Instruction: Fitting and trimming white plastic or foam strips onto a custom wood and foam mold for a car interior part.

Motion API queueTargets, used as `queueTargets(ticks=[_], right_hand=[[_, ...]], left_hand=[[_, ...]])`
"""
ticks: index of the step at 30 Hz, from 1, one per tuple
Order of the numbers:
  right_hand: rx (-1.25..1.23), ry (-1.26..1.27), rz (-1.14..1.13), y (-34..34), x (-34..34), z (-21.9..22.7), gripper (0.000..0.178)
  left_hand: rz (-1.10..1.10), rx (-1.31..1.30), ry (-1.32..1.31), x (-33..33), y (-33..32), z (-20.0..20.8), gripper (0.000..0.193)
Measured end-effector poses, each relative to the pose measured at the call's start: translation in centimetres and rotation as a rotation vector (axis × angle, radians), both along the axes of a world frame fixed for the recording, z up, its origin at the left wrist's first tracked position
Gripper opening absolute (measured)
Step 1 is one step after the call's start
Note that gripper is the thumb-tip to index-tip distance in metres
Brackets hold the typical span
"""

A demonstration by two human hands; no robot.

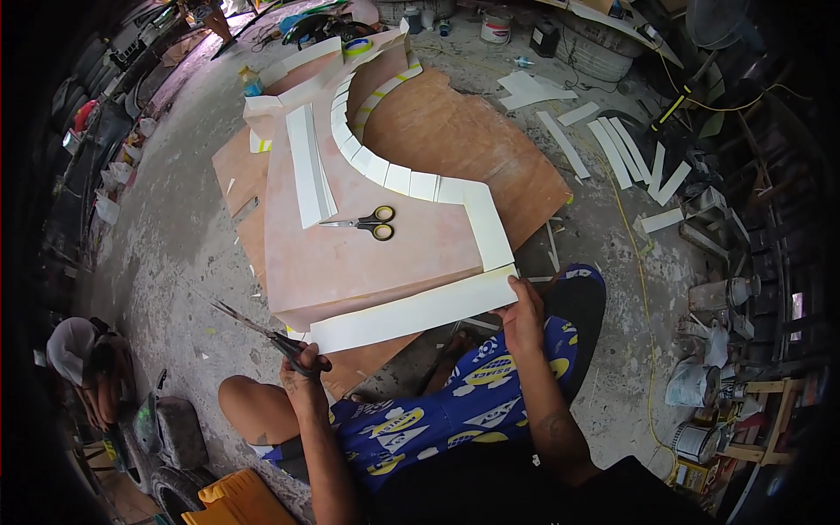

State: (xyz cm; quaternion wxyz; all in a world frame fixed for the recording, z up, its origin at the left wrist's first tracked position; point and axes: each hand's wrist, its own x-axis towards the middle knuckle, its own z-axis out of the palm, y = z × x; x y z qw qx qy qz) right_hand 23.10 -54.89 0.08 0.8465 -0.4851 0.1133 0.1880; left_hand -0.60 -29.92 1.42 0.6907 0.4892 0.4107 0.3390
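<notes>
My left hand (pixel 304 374) is closed round the dark handles of a pair of scissors (pixel 254 321), whose blades point away to the far left. Its fingers are close to the left end of a long white strip (pixel 411 311); whether they touch it I cannot tell. At the strip's right end, my right hand (pixel 525 322) pinches it between thumb and fingers. The strip lies along the near edge of a pinkish curved panel (pixel 350 271), whose hollow edge is lined with short white pieces (pixel 374 168). Other scissors (pixel 378 224), black and yellow, rest on the panel beside stacked white strips (pixel 308 166).
A brown plywood sheet (pixel 472 131) lies under the panel on the concrete floor (pixel 175 236). Loose white strips (pixel 617 153) are scattered at the right. A yellow cord (pixel 637 271) runs along the floor. Another person (pixel 83 363) is at the left, near tyres (pixel 175 490).
</notes>
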Motion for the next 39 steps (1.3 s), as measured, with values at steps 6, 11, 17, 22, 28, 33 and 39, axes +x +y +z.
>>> queueTargets(ticks=[6,11,17,22,28,33,39], right_hand=[[0.042,0.000,-0.046,0.3,0.2,-0.2,0.019],[0.057,-0.020,-0.060,0.4,0.2,-0.1,0.019],[0.069,-0.021,-0.051,0.4,0.2,-0.1,0.017],[0.060,-0.022,-0.066,0.4,0.5,-0.5,0.017],[0.048,-0.059,-0.080,0.8,1.0,-0.8,0.017],[0.041,-0.067,-0.066,0.8,1.1,-1.2,0.017],[0.025,-0.050,-0.067,0.9,1.1,-1.1,0.018]], left_hand=[[0.001,-0.007,-0.018,0.2,-0.1,-0.2,0.027],[0.011,-0.016,-0.006,0.2,-0.3,0.0,0.027],[-0.009,-0.012,-0.021,0.2,-0.1,-0.2,0.027],[-0.008,-0.037,-0.007,0.1,0.0,-0.2,0.026],[0.048,-0.067,-0.044,0.4,-0.1,-0.3,0.023],[0.074,-0.103,-0.062,0.4,0.1,-0.1,0.023],[0.086,-0.137,-0.081,0.3,0.2,0.0,0.022]])
